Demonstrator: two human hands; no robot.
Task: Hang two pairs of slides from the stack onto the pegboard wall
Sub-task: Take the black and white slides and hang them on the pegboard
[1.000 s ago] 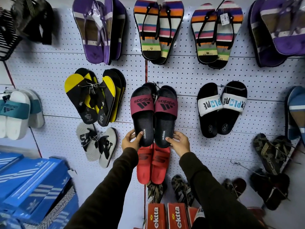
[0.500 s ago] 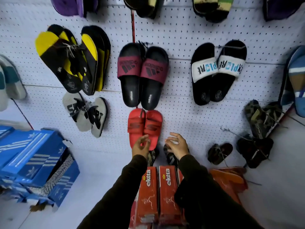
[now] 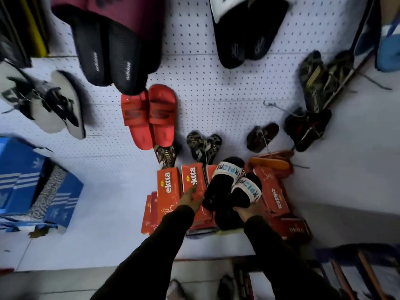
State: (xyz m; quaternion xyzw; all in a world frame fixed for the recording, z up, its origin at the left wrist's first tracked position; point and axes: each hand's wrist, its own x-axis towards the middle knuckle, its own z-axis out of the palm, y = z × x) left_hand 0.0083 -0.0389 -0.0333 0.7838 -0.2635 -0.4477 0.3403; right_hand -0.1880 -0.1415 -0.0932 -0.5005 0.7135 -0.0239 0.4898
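A pair of black slides with white straps (image 3: 233, 187) lies over the red shoe boxes (image 3: 170, 191) at the foot of the white pegboard wall (image 3: 216, 94). My right hand (image 3: 245, 213) grips this pair from below, at the heel end. My left hand (image 3: 191, 199) rests with fingers spread on a box just left of the pair, touching its edge. On the wall above hang black slides with maroon straps (image 3: 114, 55) and red slides (image 3: 149, 118).
Blue shoe boxes (image 3: 32, 187) are stacked at the left. More pairs hang on the wall: grey sandals (image 3: 43, 102), black-and-white slides (image 3: 249, 33), dark patterned pairs (image 3: 318, 83) at the right. Orange soles (image 3: 270, 163) lie behind the red boxes. A rack edge (image 3: 357, 273) shows bottom right.
Both hands left the maroon-strapped slides hanging on the wall and dropped to the boxes. My view tilted down. My right hand has taken hold of the white-strapped pair.
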